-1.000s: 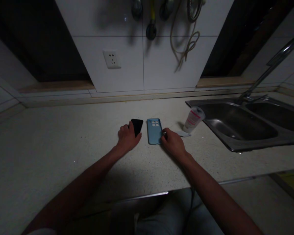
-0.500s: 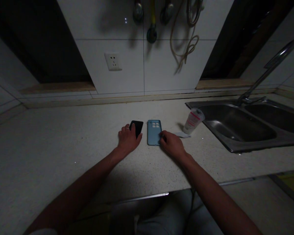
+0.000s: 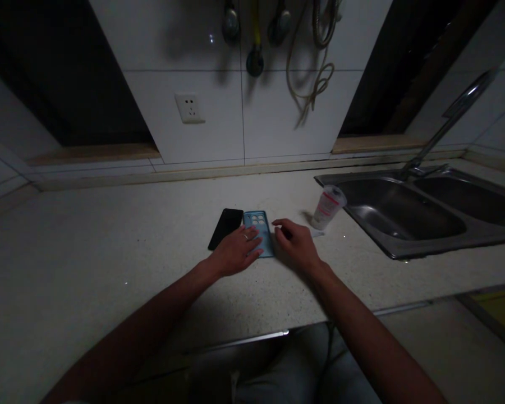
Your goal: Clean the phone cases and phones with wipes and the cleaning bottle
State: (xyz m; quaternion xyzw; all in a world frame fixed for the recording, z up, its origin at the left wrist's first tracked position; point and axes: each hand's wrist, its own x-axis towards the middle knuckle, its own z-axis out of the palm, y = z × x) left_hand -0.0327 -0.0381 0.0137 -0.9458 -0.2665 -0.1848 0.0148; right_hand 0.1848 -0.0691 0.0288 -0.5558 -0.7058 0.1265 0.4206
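A blue phone case (image 3: 258, 224) with camera cut-outs lies flat on the pale speckled counter (image 3: 130, 247). My left hand (image 3: 238, 252) rests flat on the case's lower half, fingers stretched out, a ring on one finger. A black phone (image 3: 226, 227) lies uncovered just left of the case, slanted. My right hand (image 3: 297, 244) sits at the case's right edge with its fingers curled, thumb and forefinger close together; whether they pinch anything is hidden.
A small clear plastic cup (image 3: 328, 206) with a red label stands right of my hands, beside a steel double sink (image 3: 408, 207) with a tall tap (image 3: 450, 126). A wall socket (image 3: 189, 107) and hanging utensils and cord (image 3: 315, 62) are on the tiled wall.
My left hand left the black phone and moved right onto the blue case. The case shifted slightly left toward the phone. My right hand stayed at the case's right edge.
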